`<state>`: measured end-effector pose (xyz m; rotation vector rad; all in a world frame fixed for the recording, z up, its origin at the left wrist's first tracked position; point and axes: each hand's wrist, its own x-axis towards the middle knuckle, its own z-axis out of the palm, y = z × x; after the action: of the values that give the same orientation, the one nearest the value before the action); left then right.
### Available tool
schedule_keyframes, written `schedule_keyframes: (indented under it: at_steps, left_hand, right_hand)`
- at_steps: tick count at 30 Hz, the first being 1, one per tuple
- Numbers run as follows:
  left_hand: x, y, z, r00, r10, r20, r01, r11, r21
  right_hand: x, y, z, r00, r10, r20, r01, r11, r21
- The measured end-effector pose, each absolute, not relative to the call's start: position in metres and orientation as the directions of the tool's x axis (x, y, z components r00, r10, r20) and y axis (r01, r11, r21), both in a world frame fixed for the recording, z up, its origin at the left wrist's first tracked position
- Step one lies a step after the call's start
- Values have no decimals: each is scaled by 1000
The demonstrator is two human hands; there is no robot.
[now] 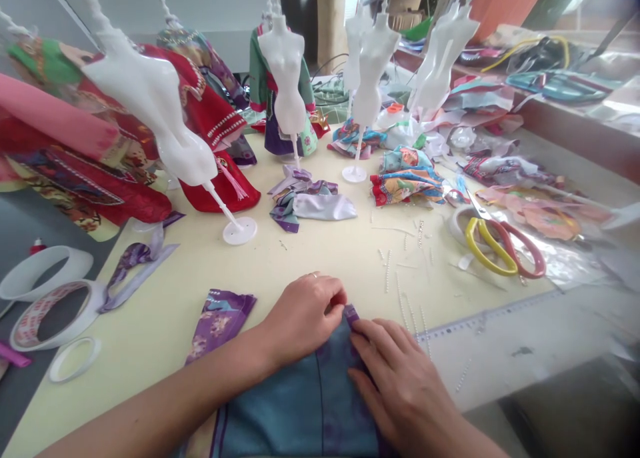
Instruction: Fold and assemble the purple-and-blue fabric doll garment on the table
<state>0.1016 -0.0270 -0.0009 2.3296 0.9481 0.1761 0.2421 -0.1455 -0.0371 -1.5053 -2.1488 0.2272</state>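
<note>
A blue-teal piece of cloth with purple edging [285,405] lies on the table in front of me, its lower end cut off by the frame. Over its top edge, my left hand [305,315] is closed in a pinch; whatever lies between thumb and fingertips is hidden. My right hand [405,371] rests on the cloth's right side, fingers stretched out and lying flat, tips touching a small purple corner [351,313]. Beside my left forearm, a purple floral piece [220,325] sticks out. Strands of small white beads [413,315] lie right of my hands.
White doll mannequins [287,78] on stands line the back, some dressed. Scissors with yellow and red handles [500,245] rest near a tape roll at right. More tape rolls [93,311] are at left. Fabric scraps [325,206] and a ruler [480,318] lie about.
</note>
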Motion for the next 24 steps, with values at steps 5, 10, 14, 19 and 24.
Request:
schedule_keyframes:
  at_steps: [5, 10, 14, 19, 24]
  left_hand:
    - [100, -34, -9, 774, 632, 36, 486, -631, 605]
    - [98, -38, -17, 788, 597, 154, 408, -693, 594]
    - [98, -39, -19, 789, 583, 194, 382, -713, 588]
    - [100, -40, -21, 789, 580, 203, 379, -719, 583]
    - [101, -41, -23, 787, 582, 203, 379, -717, 585]
  right_hand:
    - [242, -148, -39, -265, 914, 309, 830, 379, -410]
    - [242, -147, -39, -265, 912, 312, 820, 384, -424]
    - [242, -146, -39, -269, 907, 325, 816, 394, -423]
    - [243, -147, -39, -263, 909, 323, 814, 389, -432]
    - [243, -147, -41, -253, 914, 317, 813, 379, -443]
